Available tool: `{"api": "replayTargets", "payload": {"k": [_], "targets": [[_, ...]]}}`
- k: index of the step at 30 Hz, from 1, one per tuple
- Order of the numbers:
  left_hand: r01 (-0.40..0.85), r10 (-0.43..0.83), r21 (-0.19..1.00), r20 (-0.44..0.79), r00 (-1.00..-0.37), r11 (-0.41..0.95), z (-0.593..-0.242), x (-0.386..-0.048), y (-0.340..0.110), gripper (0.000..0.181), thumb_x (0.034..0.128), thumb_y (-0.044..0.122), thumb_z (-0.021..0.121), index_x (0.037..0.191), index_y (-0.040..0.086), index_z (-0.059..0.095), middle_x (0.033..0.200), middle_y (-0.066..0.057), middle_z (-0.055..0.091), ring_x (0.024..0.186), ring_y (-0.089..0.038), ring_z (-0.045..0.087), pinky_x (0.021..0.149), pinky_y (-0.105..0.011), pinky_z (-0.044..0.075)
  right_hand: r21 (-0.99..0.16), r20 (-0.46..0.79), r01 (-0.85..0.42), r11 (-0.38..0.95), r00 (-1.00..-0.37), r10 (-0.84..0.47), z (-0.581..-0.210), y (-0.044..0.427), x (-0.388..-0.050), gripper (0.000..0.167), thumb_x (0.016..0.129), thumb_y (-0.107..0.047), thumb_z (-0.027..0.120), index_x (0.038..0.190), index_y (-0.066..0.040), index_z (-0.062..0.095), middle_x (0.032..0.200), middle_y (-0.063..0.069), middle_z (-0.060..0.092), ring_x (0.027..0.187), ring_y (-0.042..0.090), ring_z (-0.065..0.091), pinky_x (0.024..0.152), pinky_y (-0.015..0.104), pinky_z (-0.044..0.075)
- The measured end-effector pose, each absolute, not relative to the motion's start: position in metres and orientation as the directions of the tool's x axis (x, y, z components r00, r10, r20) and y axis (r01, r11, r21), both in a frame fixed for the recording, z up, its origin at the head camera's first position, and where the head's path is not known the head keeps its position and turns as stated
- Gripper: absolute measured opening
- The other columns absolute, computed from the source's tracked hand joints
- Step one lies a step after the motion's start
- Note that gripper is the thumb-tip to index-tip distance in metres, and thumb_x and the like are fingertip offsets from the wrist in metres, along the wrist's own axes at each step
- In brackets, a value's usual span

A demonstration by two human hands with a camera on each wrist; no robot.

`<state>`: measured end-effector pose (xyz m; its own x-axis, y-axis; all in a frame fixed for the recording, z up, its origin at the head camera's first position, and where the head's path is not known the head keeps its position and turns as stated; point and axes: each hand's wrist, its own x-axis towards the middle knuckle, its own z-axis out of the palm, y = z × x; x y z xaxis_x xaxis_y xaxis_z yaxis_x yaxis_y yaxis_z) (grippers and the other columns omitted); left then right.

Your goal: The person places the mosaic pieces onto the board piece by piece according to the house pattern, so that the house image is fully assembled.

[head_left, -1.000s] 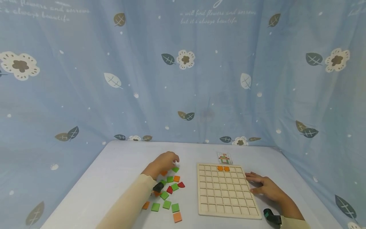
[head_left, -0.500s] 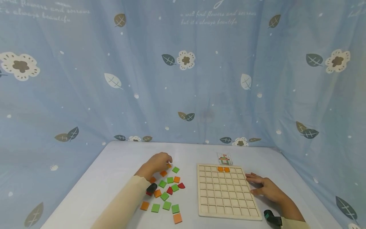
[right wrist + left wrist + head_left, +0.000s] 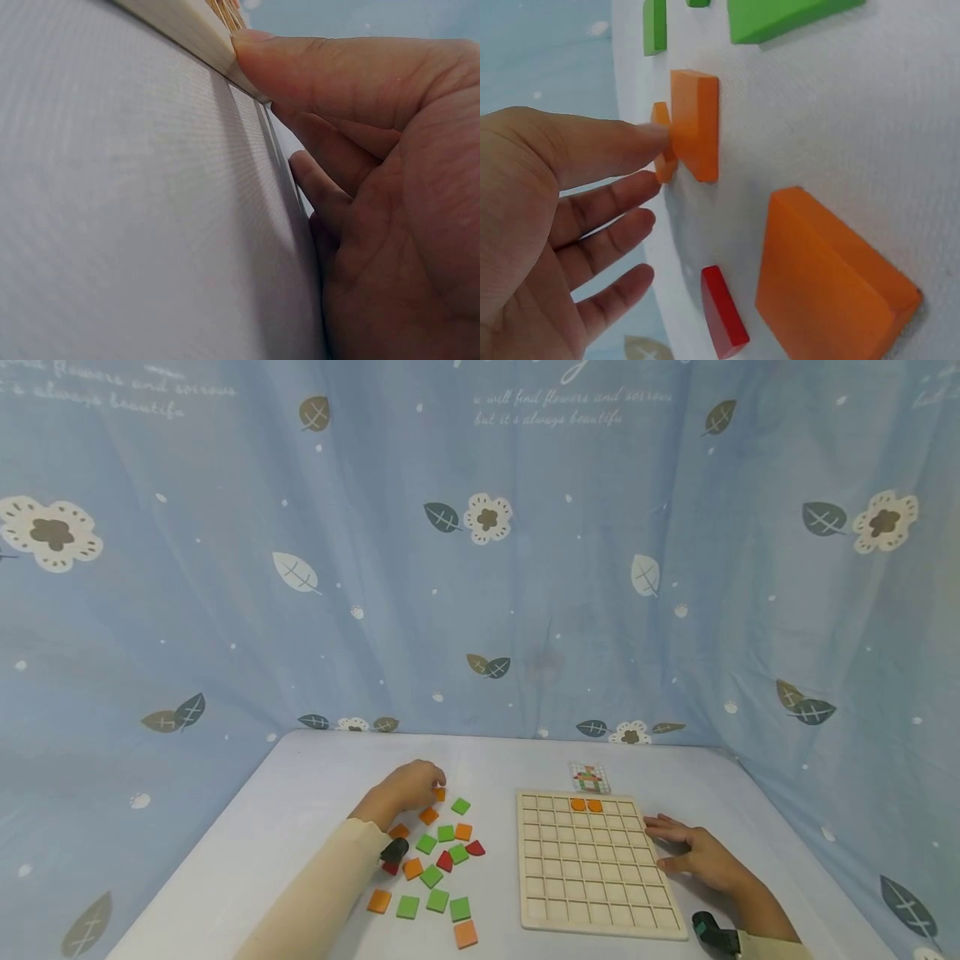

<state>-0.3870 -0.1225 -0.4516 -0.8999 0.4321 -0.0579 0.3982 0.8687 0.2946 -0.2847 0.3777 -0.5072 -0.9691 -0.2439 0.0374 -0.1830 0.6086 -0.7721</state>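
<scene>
Just below the middle of the head view, left of centre, we find the left hand (image 3: 405, 786) at the tile (image 3: 440, 795), an orange one at the upper end of a loose scatter on the table (image 3: 502, 768). In the left wrist view the tile appears left of centre, partly behind the thumb; we note a narrow gap between thumb and forefinger, the other fingers spread apart, but we cannot tell whether the two tips actually press on it. Lower in the head view lie green pieces (image 3: 437, 901), red pieces (image 3: 445, 861) and orange pieces (image 3: 380, 901). At lower right of centre we see the board (image 3: 592, 889), with two rounded pieces (image 3: 595, 806) in its top row and a patterned card (image 3: 590, 777) just above its upper edge. The right hand (image 3: 697, 853) rests along the board's right side, fingers loosely extended and gripping nothing, the thumb tip against the edge in the right wrist view. From the flat, sharp-edged form we judge the tile light, stiff and not readily broken, though its smooth face may let a fingertip slide. We would take it by two opposite side edges, thumb facing forefinger: the thickness, plain in the nearest orange piece (image 3: 825, 277) at lower right of the left wrist view, should give both tips a wall to press.
</scene>
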Motion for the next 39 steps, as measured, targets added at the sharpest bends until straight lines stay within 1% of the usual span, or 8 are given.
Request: {"api": "replayTargets", "payload": {"k": [2,5,13,16,24,28,31,39], "targets": [[0.382,0.422,0.317,-0.067,-0.904,0.868,-0.453,-0.388,-0.123,0.023,0.086,0.004,0.067,0.107,0.012,0.073,0.104,0.0,0.065,0.085,-0.017,0.052,0.082,-0.037,0.046,-0.772,0.039,-0.186,0.608,-0.968,-0.246,-0.508,0.378,-0.285,0.063,0.068,-0.023,0.083,0.123,0.003,0.065,0.142,0.02,0.047,0.138,0.047,0.022,0.107,0.066,0.014],[0.374,0.42,0.343,-0.067,-0.905,0.862,-0.455,-0.389,-0.124,0.022,0.0854,0.003,0.067,0.104,0.012,0.073,0.101,0.001,0.064,0.085,-0.018,0.052,0.08,-0.037,0.046,-0.768,0.036,-0.18,0.615,-0.97,-0.24,-0.508,0.378,-0.285,0.063,0.068,-0.023,0.084,0.122,0.003,0.065,0.141,0.02,0.048,0.138,0.047,0.022,0.107,0.066,0.014],[0.372,0.431,0.395,-0.067,-0.9,0.84,-0.459,-0.395,-0.13,0.018,0.0868,0.01,0.071,0.104,0.015,0.072,0.103,0.001,0.064,0.083,-0.019,0.052,0.072,-0.036,0.047,-0.765,0.029,-0.158,0.624,-0.977,-0.212,-0.508,0.373,-0.287,0.064,0.065,-0.022,0.084,0.121,0.003,0.066,0.141,0.02,0.048,0.138,0.047,0.022,0.107,0.066,0.013],[0.389,0.443,0.383,-0.06,-0.895,0.838,-0.461,-0.396,-0.131,0.017,0.087,0.011,0.072,0.104,0.015,0.072,0.102,0.002,0.063,0.084,-0.018,0.052,0.073,-0.036,0.046,-0.769,0.025,-0.158,0.619,-0.976,-0.218,-0.508,0.372,-0.287,0.064,0.065,-0.023,0.084,0.122,0.002,0.066,0.141,0.02,0.048,0.139,0.047,0.022,0.107,0.066,0.013],[0.461,0.501,0.379,-0.008,-0.865,0.802,-0.461,-0.403,-0.117,0.019,0.0874,0.013,0.073,0.107,0.013,0.072,0.105,0.002,0.065,0.091,-0.016,0.056,0.085,-0.038,0.048,-0.749,0.034,-0.178,0.638,-0.972,-0.232,-0.506,0.375,-0.285,0.062,0.067,-0.02,0.084,0.121,0.003,0.066,0.141,0.021,0.048,0.137,0.049,0.023,0.106,0.066,0.016],[0.506,0.534,0.34,0.012,-0.845,0.793,-0.46,-0.406,-0.108,0.015,0.0876,0.014,0.073,0.103,0.015,0.073,0.103,0.002,0.065,0.094,-0.016,0.057,0.089,-0.038,0.047,-0.744,0.028,-0.173,0.645,-0.973,-0.229,-0.506,0.374,-0.286,0.063,0.067,-0.021,0.084,0.121,0.003,0.066,0.141,0.021,0.048,0.137,0.049,0.023,0.106,0.066,0.015],[0.523,0.55,0.321,0.008,-0.835,0.79,-0.461,-0.408,-0.102,0.011,0.088,0.017,0.073,0.099,0.018,0.073,0.1,0.005,0.065,0.093,-0.015,0.058,0.088,-0.036,0.048,-0.751,0.025,-0.166,0.639,-0.974,-0.225,-0.507,0.374,-0.287,0.063,0.066,-0.022,0.084,0.121,0.003,0.066,0.141,0.021,0.048,0.137,0.048,0.022,0.106,0.066,0.014],[0.558,0.586,0.316,0.009,-0.81,0.767,-0.462,-0.411,-0.081,0.014,0.0886,0.019,0.072,0.103,0.021,0.073,0.1,0.009,0.063,0.09,-0.011,0.056,0.084,-0.031,0.048,-0.742,0.017,-0.165,0.649,-0.974,-0.228,-0.506,0.375,-0.286,0.064,0.066,-0.022,0.084,0.122,0.003,0.065,0.141,0.021,0.047,0.137,0.049,0.022,0.106,0.067,0.014]]}}
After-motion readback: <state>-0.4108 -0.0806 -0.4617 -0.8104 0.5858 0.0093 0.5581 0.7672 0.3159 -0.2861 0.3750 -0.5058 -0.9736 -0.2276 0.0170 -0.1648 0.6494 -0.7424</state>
